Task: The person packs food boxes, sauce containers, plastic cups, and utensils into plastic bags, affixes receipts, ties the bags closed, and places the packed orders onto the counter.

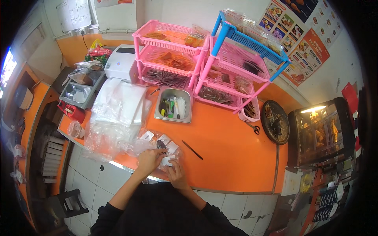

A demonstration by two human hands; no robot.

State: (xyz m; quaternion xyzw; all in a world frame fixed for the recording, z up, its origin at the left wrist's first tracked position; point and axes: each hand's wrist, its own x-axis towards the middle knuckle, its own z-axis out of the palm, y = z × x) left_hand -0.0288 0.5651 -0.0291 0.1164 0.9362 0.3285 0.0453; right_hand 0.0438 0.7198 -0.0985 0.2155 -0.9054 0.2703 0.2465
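Observation:
My left hand (150,160) is over the front of the orange table, its fingertips pinched at the lower end of a dark, shiny spoon-shaped object (161,144). Close beside it, my right hand (177,174) grips the edge of a small white paper label (168,161) between thumb and fingers. Under and around both hands lies clear plastic packaging (178,153). More white labels (172,147) rest on it, and one white label (147,136) with print sits farther left. What the fingers cover is hidden. A dark, thin stick (192,150) lies to the right.
Clear plastic bags (118,103) are piled at left, before a white label printer (119,63). A metal tray (173,118) of markers stands behind my hands. Pink tiered racks (171,44) hold packets at the back. Scissors (255,129), a stone mortar (276,122) and a lit food warmer (320,129) are right.

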